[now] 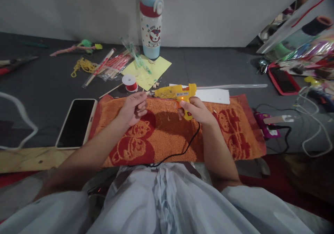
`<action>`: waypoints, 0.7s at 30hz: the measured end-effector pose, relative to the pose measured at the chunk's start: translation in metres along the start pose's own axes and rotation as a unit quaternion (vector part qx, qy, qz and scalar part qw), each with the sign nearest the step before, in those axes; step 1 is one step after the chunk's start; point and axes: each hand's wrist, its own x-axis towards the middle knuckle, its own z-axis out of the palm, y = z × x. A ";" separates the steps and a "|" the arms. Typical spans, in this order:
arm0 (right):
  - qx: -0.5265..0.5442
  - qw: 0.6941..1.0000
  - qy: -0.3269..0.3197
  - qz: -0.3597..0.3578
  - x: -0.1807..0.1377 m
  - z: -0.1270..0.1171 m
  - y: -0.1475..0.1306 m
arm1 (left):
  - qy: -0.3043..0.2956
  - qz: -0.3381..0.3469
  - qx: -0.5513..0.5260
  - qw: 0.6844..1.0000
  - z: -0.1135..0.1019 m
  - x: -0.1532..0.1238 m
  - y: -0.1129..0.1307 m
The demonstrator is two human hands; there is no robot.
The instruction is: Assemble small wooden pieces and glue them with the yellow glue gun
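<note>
My right hand [196, 110] grips the handle of a yellow glue gun [175, 92], its nozzle pointing left and a small orange light glowing on its side. A black cord [182, 150] runs from the gun down to my lap. My left hand [134, 108] hovers just left of the nozzle with fingers curled together; a small thing may be pinched in them, too small to name. Both hands are above an orange and red towel [167, 136] spread on the dark floor.
A phone [77, 122] lies left of the towel, a red thread spool [130, 82] and yellow paper [153, 70] behind it. A water bottle [150, 22] stands by the wall. White paper [214, 95], a clear glue stick [235, 86], cables and clutter lie at right.
</note>
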 end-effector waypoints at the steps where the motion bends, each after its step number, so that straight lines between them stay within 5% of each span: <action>1: 0.000 1.000 -0.001 0.000 0.000 0.000 0.000 | -0.002 0.001 0.000 1.000 0.000 0.000 0.000; 21: -0.019 1.000 0.002 -0.002 -0.001 0.000 0.000 | 0.006 0.001 0.001 1.000 0.001 0.000 0.001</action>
